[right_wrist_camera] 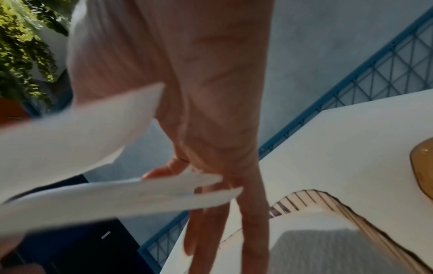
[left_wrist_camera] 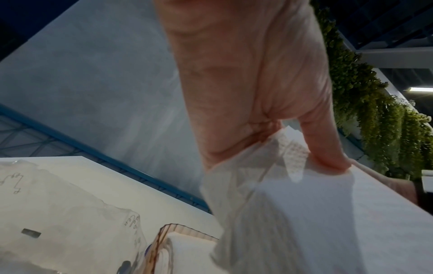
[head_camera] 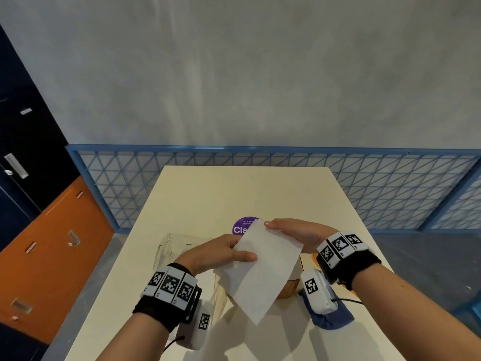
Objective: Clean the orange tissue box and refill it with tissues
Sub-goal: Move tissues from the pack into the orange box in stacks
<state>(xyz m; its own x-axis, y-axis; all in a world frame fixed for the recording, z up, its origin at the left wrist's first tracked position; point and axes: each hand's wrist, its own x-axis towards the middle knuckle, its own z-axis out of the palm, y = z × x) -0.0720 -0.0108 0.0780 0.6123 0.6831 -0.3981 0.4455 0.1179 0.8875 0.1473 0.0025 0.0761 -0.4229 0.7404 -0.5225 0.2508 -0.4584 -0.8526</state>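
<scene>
**Both hands hold a white tissue sheet above the orange box**

Over the pale cream table (head_camera: 197,199), the left hand (head_camera: 218,252) pinches the near-left edge of a flat white paper tissue sheet (head_camera: 263,269), thumb on top and fingers beneath. The right hand (head_camera: 296,234) pinches the sheet's far corner between thumb and fingers. The sheet hangs tilted between them, its near corner pointing down.

Under the sheet, mostly hidden by it, stands the translucent orange ribbed plastic tissue box (right_wrist_camera: 356,215), with white tissues showing in its open top. A crumpled clear plastic wrapper (head_camera: 171,247) lies on the table left of the box. A dark blue cloth (head_camera: 330,319) lies near-right of it, and a round purple sticker (head_camera: 243,225) sits just beyond the sheet.
</scene>
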